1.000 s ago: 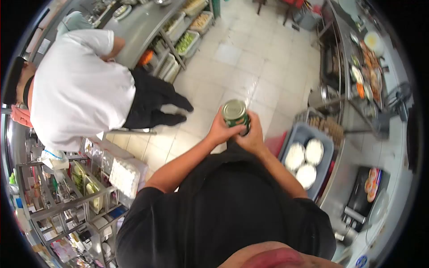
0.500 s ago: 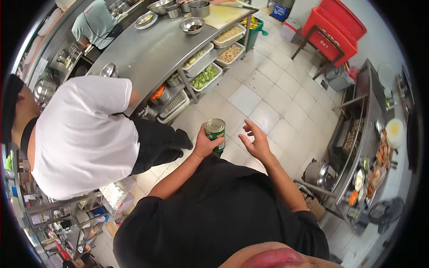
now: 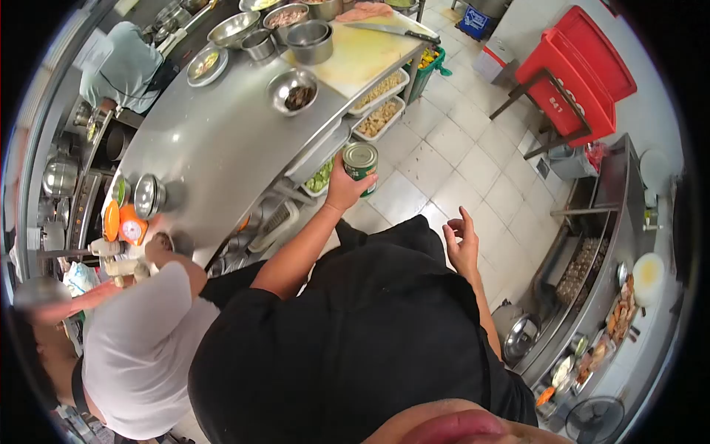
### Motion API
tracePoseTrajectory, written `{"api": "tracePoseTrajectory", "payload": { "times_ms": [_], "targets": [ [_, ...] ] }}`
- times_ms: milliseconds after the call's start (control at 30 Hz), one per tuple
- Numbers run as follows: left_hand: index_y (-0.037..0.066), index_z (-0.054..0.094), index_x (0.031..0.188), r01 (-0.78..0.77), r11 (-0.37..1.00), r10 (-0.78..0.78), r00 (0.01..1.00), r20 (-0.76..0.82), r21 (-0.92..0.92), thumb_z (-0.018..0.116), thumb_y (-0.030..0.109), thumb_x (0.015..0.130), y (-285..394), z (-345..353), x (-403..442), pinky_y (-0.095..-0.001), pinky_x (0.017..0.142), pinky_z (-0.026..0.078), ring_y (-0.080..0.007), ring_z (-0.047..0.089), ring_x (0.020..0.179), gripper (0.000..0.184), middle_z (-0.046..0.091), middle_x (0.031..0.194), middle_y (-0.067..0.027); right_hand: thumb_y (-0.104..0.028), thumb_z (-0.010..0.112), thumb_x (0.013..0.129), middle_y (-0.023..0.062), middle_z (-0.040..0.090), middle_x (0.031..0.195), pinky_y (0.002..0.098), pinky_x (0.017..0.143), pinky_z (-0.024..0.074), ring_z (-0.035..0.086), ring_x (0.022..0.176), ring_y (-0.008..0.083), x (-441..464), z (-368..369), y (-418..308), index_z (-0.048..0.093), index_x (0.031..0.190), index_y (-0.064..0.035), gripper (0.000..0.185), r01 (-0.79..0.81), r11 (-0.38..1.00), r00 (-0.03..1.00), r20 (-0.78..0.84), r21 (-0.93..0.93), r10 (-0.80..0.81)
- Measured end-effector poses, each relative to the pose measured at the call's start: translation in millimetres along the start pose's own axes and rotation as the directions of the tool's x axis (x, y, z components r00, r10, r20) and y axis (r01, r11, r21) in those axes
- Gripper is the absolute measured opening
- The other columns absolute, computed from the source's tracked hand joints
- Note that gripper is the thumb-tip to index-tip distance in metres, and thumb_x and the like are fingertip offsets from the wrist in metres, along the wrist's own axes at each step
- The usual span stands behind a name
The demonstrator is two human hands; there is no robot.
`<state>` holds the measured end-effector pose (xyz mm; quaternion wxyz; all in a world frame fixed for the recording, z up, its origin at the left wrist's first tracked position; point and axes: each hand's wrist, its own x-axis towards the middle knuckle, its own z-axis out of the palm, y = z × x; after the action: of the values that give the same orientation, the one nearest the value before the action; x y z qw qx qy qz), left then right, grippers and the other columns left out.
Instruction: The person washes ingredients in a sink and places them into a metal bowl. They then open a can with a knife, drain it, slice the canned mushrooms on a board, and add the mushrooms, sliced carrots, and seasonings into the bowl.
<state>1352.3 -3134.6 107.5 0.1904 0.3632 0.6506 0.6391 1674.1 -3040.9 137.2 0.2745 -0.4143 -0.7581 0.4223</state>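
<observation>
The left hand point(image 3: 345, 186) has moved nearer the counter's edge point(image 3: 214, 148), grip wrapped round a cylindrical metal can point(image 3: 361, 158). The right hand point(image 3: 463, 250) is half-open, empty.

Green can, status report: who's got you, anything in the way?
Left hand gripping green can, upright. Right hand open, empty. Steel counter ahead to the left; clearance to it unclear.
</observation>
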Motion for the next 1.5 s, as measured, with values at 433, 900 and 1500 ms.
{"api": "tracePoseTrajectory", "payload": {
  "times_ms": [433,900,1500],
  "targets": [
    [0.001,0.048,0.119,-0.015,0.987,0.073,0.928,-0.365,0.159,0.088,0.015,0.067,-41.5,83.3,234.1,-0.0349,0.091,0.050,-0.0208,0.064,0.101,0.067,0.065,0.109,-0.0113,-0.015,0.073,0.085,0.0154,0.066,0.099,0.0359,0.076,0.0528,0.064,0.085,0.0274,403.7,0.2,4.0,0.057,0.129,-0.0012,0.049,0.476,0.875,0.874,0.162,-0.088,-0.459],
    [-0.001,0.041,0.126,0.107,0.975,0.010,0.855,-0.519,0.194,0.089,0.018,0.065,-105.2,87.6,383.9,-0.0382,0.090,0.053,-0.0284,0.066,0.105,0.080,0.065,0.112,-0.0175,-0.010,0.065,0.081,0.0202,0.060,0.115,0.0454,0.093,0.0489,0.058,0.109,0.0388,686.5,131.1,22.1,0.059,0.130,-0.0110,0.050,0.653,0.577,0.757,0.424,-0.490,-0.497],
    [0.000,0.040,0.132,0.205,0.948,-0.041,0.840,-0.542,0.245,0.096,0.023,0.060,-118.0,113.9,428.9,-0.0354,0.098,0.049,-0.0229,0.059,0.112,0.094,0.058,0.121,-0.0127,-0.012,0.057,0.093,0.0064,0.060,0.064,0.0293,0.047,0.0477,0.059,0.052,0.0122,677.3,164.8,-71.0,0.053,0.099,0.0019,0.015,-0.021,0.958,0.678,0.708,0.286,-0.197]
  ]
}}
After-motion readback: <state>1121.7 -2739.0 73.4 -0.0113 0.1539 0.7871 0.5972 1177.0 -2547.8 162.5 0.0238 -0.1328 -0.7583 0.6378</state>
